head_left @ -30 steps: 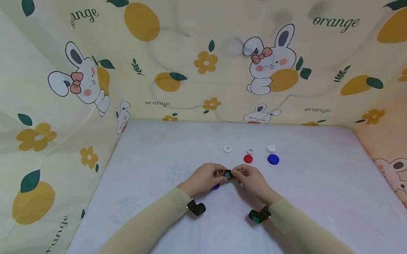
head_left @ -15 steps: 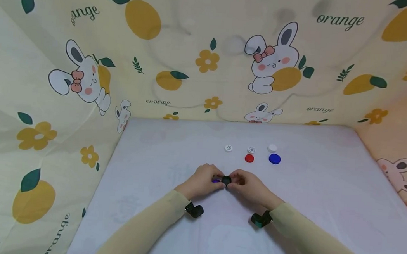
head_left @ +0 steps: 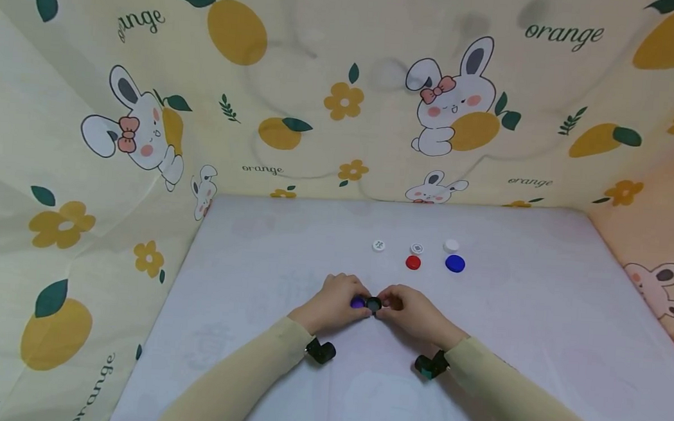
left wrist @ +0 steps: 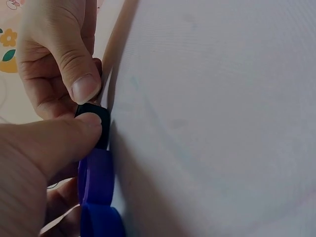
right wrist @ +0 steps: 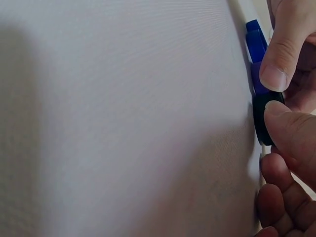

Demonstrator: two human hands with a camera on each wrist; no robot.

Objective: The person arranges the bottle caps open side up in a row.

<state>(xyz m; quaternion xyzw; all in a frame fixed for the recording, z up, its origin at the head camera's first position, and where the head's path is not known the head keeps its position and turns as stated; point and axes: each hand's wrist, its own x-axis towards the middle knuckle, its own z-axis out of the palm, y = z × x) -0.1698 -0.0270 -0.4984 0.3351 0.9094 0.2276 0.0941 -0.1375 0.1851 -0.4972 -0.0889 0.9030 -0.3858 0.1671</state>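
A black bottle cap (head_left: 374, 304) stands between both hands at the table's middle, right beside a purple cap (head_left: 357, 301). My left hand (head_left: 334, 304) arches over the purple cap, its thumb pressed on the black cap's side in the left wrist view. From the other side, my right hand (head_left: 414, 313) grips the black cap with thumb and fingers. In the left wrist view, a blue cap (left wrist: 101, 221) touches the purple cap (left wrist: 98, 177), forming a row with the black one. The left hand hides this blue cap in the head view.
Farther back lie a white cap with a mark (head_left: 378, 246), another marked white cap (head_left: 417, 248) and a plain white cap (head_left: 451, 246). In front of them are a red cap (head_left: 413, 262) and a blue cap (head_left: 455, 263). A patterned cloth (head_left: 298, 92) rises behind the table.
The black cap, held slightly farther back a second ago, has come nearer and left, up against the purple cap. Both hands moved with it; the purple cap now shows more.
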